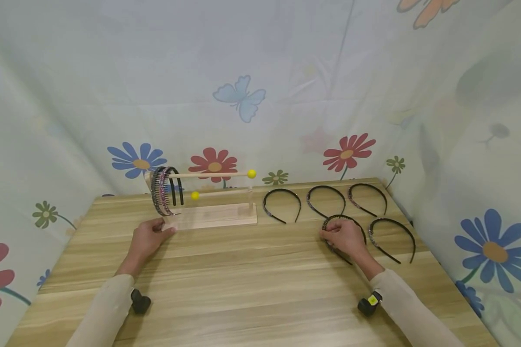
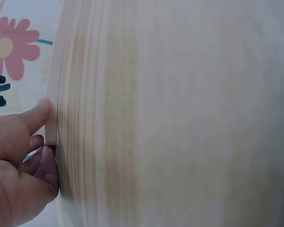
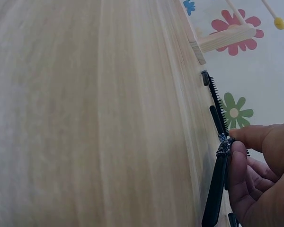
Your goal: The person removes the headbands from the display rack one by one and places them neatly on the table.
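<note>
A wooden headband rack with two dowels stands at the back left, and several sparkly headbands hang at its left end. My left hand holds the left front corner of the rack's base; in the left wrist view the thumb lies along the base edge with the other fingers bent below it. On the right, my right hand pinches a black toothed headband by its glittery side between thumb and fingers. The right wrist view shows this headband low over the table, partly covered by the fingers.
Around the right hand lie more black headbands: one beside the rack, two along the back, including a headband, and a headband at the right. Yellow balls cap the dowels. A flowered cloth hangs behind the wooden table.
</note>
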The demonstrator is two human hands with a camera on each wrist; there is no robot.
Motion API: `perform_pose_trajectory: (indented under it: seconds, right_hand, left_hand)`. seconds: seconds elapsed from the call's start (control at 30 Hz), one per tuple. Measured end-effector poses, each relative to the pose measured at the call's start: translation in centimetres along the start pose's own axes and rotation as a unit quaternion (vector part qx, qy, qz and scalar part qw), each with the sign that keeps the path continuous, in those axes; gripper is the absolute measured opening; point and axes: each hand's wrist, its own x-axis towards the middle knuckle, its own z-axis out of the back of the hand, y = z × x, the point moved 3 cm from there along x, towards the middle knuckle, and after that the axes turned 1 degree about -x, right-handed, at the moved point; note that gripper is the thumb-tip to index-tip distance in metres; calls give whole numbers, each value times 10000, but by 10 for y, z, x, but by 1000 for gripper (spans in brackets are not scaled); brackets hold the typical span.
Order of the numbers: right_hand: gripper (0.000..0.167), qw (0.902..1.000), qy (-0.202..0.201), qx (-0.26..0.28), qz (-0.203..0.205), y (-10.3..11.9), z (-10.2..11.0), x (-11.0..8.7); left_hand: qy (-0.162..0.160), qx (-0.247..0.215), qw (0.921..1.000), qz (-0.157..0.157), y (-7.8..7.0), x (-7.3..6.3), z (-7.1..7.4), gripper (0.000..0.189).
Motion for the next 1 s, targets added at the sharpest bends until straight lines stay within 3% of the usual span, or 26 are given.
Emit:
perform_pose_trajectory:
  seconds: [1.0]
  right_hand:
    - [31,9991,85,346,-215,-11,-3,-2]
  left_hand:
    - [187,73,9995,237,-6,-2,3,42]
